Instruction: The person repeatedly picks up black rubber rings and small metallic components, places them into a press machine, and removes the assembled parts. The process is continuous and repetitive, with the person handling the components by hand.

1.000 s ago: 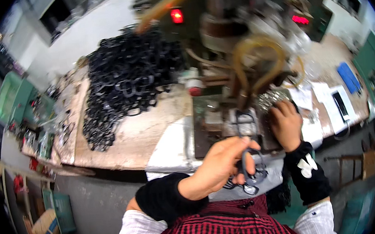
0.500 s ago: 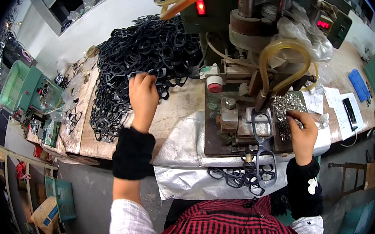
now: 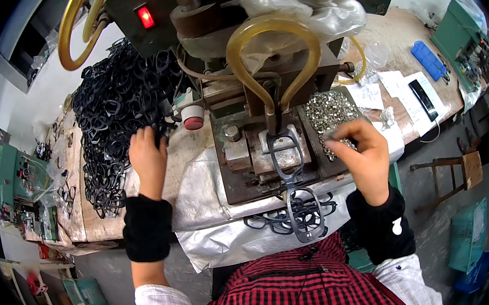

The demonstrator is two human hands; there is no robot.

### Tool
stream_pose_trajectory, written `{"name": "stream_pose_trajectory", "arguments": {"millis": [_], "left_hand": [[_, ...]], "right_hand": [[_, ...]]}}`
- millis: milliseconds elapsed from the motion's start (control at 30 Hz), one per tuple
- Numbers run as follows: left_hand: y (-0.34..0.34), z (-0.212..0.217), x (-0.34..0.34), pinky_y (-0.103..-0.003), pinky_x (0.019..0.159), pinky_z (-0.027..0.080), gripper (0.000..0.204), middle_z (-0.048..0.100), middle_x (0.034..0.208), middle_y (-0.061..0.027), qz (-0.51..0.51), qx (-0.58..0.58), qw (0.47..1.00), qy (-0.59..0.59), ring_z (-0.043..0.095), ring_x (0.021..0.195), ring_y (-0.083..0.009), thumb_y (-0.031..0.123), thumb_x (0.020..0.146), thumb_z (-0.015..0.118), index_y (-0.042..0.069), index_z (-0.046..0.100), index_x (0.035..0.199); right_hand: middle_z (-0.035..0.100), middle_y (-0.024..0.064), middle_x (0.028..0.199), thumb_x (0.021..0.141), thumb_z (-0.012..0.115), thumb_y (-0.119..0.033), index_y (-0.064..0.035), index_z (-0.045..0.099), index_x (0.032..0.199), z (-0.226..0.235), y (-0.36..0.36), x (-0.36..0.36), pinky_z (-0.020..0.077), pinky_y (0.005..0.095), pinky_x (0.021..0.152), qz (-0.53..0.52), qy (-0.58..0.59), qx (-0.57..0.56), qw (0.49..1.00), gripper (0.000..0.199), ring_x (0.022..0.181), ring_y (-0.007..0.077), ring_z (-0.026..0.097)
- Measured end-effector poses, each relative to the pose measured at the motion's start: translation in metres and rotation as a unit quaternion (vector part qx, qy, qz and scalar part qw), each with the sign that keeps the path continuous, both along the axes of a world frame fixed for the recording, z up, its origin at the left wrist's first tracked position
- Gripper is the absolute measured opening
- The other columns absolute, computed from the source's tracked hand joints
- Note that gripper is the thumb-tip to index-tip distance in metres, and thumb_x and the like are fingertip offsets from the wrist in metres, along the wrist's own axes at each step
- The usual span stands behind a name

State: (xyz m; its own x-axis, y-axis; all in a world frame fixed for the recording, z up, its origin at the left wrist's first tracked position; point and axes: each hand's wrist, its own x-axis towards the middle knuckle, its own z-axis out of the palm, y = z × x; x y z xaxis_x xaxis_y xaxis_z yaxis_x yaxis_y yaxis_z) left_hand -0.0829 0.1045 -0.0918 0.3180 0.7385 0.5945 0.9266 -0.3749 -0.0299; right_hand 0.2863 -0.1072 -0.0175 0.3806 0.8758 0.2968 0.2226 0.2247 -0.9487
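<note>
On the far left I see green boxes [image 3: 5, 175] at the table's [image 3: 95, 217] edge. Next comes a big heap of black frames [image 3: 114, 109]. My left hand [image 3: 148, 159] rests at the near side of the heap, fingers curled on a frame. In the middle stands the machine [image 3: 253, 57] with a red light [image 3: 145, 17]. A grey frame [image 3: 288, 166] lies on its plate, its long way running far to near. My right hand [image 3: 359, 153] pinches a tiny piece by the tray of shiny bits [image 3: 330, 112]. Further right lie white papers [image 3: 394, 82] and a blue flat box [image 3: 428, 59].
</note>
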Motion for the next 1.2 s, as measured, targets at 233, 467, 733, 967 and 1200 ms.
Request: {"name": "stream_pose_trajectory", "arguments": {"millis": [233,467,733,967,1200], "left_hand": [[-0.055,-0.012,0.006,-0.04,0.063,0.046,0.02,0.064,0.079,-0.0087,0.0,-0.102,0.983,-0.155,0.061,0.072,-0.0289,0.023,0.083,0.078,0.006,0.069,0.078],[-0.043,0.02,-0.004,-0.039,0.077,0.047,0.026,0.067,0.106,-0.0089,-0.104,0.006,0.989,-0.105,0.059,0.089,-0.0296,-0.007,0.077,0.063,0.007,0.071,0.098],[0.008,-0.003,-0.018,-0.04,0.088,0.05,0.033,0.066,0.126,-0.0093,-0.176,-0.011,0.976,0.128,0.061,0.102,-0.0293,0.006,0.078,0.066,0.006,0.071,0.111],[-0.053,0.05,0.008,-0.033,0.07,0.049,0.014,0.065,0.083,-0.0125,-0.11,-0.023,0.943,-0.313,0.062,0.075,-0.0236,0.008,0.1,0.056,-0.001,0.065,0.094],[-0.162,0.118,0.097,-0.034,0.057,0.044,0.011,0.071,0.109,-0.0242,-0.498,-0.141,0.797,-0.312,0.056,0.06,-0.0238,0.006,0.086,0.056,0.0,0.057,0.096]], "right_hand": [[0.064,0.006,0.096,0.08,0.072,0.006,0.0025,0.057,0.104,0.014,0.047,-0.042,0.0499,0.0252,0.081,0.029,0.089,0.036,0.995,0.028,0.088,0.0122,0.062],[0.067,0.0078,0.096,0.084,0.069,0.006,0.0043,0.054,0.113,0.024,0.048,-0.058,0.049,0.0228,0.081,0.085,0.246,0.023,0.965,0.033,0.087,0.0096,0.063],[0.066,0.0152,0.126,0.085,0.067,0.001,0.0045,0.06,0.127,0.03,0.002,-0.039,0.0459,0.0339,0.104,0.092,0.001,0.039,0.995,0.042,0.122,0.0241,0.061],[0.062,0.0124,0.084,0.075,0.077,-0.005,0.0002,0.069,0.101,-0.059,-0.049,0.033,0.0458,0.0418,0.077,-0.222,-0.461,-0.051,0.858,0.028,0.086,0.0323,0.057],[0.061,0.0114,0.08,0.077,0.076,-0.008,-0.0044,0.069,0.085,-0.064,0.002,0.031,0.0453,0.0445,0.077,-0.236,-0.449,0.006,0.862,0.011,0.087,0.0348,0.056]]}}
